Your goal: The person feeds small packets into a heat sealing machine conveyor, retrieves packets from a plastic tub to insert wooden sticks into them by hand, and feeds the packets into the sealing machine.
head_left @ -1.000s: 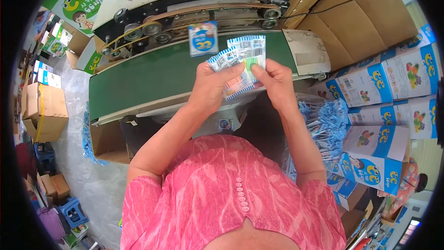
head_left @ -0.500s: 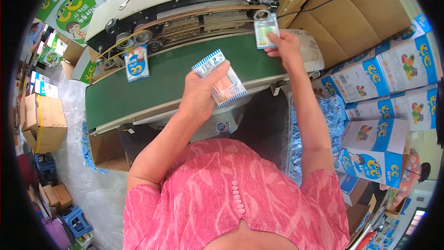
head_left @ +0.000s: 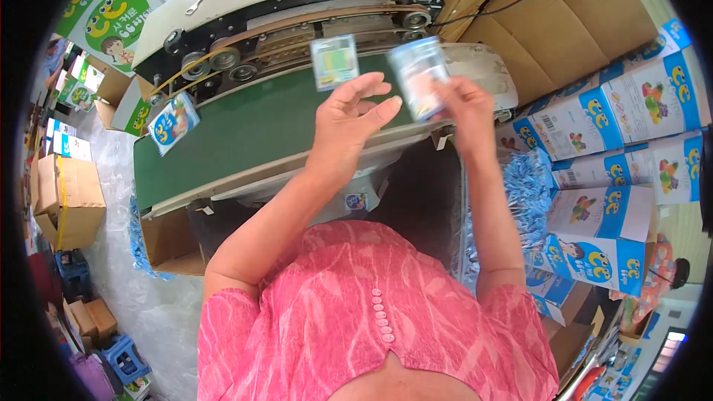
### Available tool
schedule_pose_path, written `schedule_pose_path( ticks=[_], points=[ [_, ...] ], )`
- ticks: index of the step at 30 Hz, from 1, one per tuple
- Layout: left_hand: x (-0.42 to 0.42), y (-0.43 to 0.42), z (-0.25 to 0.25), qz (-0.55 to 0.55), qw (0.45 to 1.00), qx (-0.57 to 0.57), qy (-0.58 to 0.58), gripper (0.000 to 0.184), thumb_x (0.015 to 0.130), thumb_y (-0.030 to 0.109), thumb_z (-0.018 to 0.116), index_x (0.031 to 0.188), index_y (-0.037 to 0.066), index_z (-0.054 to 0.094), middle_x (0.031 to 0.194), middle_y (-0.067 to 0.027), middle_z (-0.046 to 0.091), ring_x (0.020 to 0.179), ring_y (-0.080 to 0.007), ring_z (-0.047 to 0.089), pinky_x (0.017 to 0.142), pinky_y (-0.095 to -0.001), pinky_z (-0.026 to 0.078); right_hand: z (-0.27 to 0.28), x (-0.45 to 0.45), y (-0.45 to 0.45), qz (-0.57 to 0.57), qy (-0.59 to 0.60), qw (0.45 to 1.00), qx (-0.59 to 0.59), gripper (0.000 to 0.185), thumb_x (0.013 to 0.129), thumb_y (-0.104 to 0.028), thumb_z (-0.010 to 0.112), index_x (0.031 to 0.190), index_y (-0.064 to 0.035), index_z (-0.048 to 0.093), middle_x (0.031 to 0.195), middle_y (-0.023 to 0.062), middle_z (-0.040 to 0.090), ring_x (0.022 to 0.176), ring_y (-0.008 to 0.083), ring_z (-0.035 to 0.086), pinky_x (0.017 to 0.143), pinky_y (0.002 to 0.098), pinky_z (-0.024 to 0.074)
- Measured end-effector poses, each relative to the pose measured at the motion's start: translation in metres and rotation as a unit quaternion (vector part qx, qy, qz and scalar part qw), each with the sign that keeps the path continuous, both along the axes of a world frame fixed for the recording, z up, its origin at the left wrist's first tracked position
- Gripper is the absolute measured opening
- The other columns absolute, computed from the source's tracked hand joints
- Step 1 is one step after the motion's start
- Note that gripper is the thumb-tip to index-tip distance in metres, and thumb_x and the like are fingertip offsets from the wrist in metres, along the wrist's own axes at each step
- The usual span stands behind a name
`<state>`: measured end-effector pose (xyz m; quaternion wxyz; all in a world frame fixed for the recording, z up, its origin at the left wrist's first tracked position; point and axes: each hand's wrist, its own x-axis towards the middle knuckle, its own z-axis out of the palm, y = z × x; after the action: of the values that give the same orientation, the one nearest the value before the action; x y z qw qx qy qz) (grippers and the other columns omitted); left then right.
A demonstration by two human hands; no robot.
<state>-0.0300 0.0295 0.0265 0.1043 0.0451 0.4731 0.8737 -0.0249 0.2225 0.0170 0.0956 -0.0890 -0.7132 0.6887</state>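
Note:
In my right hand [head_left: 469,108] is a small clear-and-blue packet [head_left: 417,78] with pinkish contents, gripped by its lower right side and blurred by motion. My left hand [head_left: 355,115] holds nothing; its thumb and fingers are apart, just left of that packet. Beyond my left fingertips a packet with green and yellow contents [head_left: 334,64] hangs at the drive belts of the band sealer [head_left: 297,11], over the green conveyor belt [head_left: 245,122]. A blue printed packet [head_left: 174,123] lies tilted at the conveyor's left end.
Printed cartons [head_left: 639,119] are stacked on the right, beside a heap of blue packets [head_left: 527,197]. Brown cardboard [head_left: 557,22] stands behind the machine's right end. On the left are an open brown box [head_left: 78,197] and a blue stool [head_left: 125,358]. Scissors [head_left: 197,4] lie on the machine.
The pink packet has passed from my left hand to my right. My right hand has let go of the green-and-yellow packet, which has travelled left. The blue printed packet has also moved left and turned.

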Motion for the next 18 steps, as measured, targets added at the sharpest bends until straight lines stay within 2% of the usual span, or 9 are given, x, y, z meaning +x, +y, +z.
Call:
schedule_pose_path(
  ticks=[1,4,9,12,14,16,18],
  points=[
    [0.0,-0.001,-0.005,-0.01,1.0,-0.012,0.007,0.019,0.078,0.002,0.071,0.096,0.002,0.064,0.094,-0.0029,0.064,0.076,-0.0077,0.057,0.068,-0.0225,0.047,-0.002,-0.011,0.016,-0.066,0.014,0.998,-0.004,0.012,0.085,-0.015,0.064,0.086,-0.0024,0.066,0.076,0.0032,0.066,0.059,0.0084,0.059,0.053,0.0203,0.0478],
    [0.002,-0.003,-0.016,-0.031,0.999,-0.037,0.024,0.02,0.077,0.0,0.07,0.096,0.002,0.064,0.096,-0.0027,0.063,0.077,-0.0073,0.056,0.071,-0.0214,0.046,-0.013,-0.039,0.053,-0.126,-0.009,0.991,0.04,0.014,0.085,-0.015,0.065,0.086,-0.0011,0.066,0.075,0.0041,0.066,0.06,0.0082,0.059,0.05,0.0197,0.0479],
    [0.009,-0.006,-0.02,-0.059,0.995,-0.053,0.054,0.021,0.076,-0.003,0.068,0.096,0.003,0.064,0.094,-0.0017,0.064,0.076,-0.0073,0.055,0.071,-0.0215,0.046,-0.019,-0.074,0.046,-0.097,-0.024,0.994,0.033,0.018,0.084,-0.017,0.066,0.087,0.0007,0.067,0.074,0.0046,0.065,0.06,0.0087,0.059,0.048,0.0205,0.0482],
    [0.013,-0.009,-0.022,-0.07,0.994,-0.058,0.062,0.02,0.077,-0.003,0.067,0.096,0.004,0.064,0.094,-0.0016,0.064,0.078,-0.0076,0.056,0.073,-0.0216,0.046,-0.018,-0.082,0.024,-0.07,-0.021,0.991,0.111,0.024,0.082,-0.02,0.068,0.088,0.0028,0.067,0.073,0.0044,0.064,0.06,0.0094,0.059,0.047,0.0219,0.0488],
    [0.018,-0.012,-0.019,-0.058,0.994,-0.074,0.054,0.02,0.078,-0.004,0.066,0.096,0.004,0.064,0.094,-0.0028,0.065,0.081,-0.0082,0.056,0.073,-0.0218,0.045,-0.022,-0.083,0.022,-0.043,-0.014,0.991,0.123,0.026,0.081,-0.022,0.069,0.088,0.0026,0.067,0.071,0.0036,0.064,0.06,0.0093,0.058,0.048,0.0223,0.0494],
    [0.025,-0.009,-0.02,-0.071,0.988,-0.114,0.074,0.019,0.078,-0.003,0.066,0.096,0.004,0.064,0.094,-0.0037,0.065,0.083,-0.0089,0.057,0.075,-0.0219,0.045,-0.015,-0.065,0.044,-0.066,0.046,0.973,0.217,0.023,0.081,-0.022,0.068,0.086,0.0,0.068,0.071,0.0015,0.064,0.059,0.008,0.057,0.049,0.023,0.0482],
    [0.035,-0.011,-0.021,-0.098,0.978,-0.167,0.081,0.018,0.079,-0.003,0.066,0.096,0.003,0.064,0.093,-0.0024,0.065,0.084,-0.0085,0.057,0.076,-0.0216,0.045,-0.005,-0.019,0.086,-0.032,0.057,0.971,0.231,0.021,0.082,-0.023,0.067,0.086,-0.0027,0.068,0.07,0.0,0.063,0.06,0.007,0.056,0.051,0.0235,0.0463]
  ],
)
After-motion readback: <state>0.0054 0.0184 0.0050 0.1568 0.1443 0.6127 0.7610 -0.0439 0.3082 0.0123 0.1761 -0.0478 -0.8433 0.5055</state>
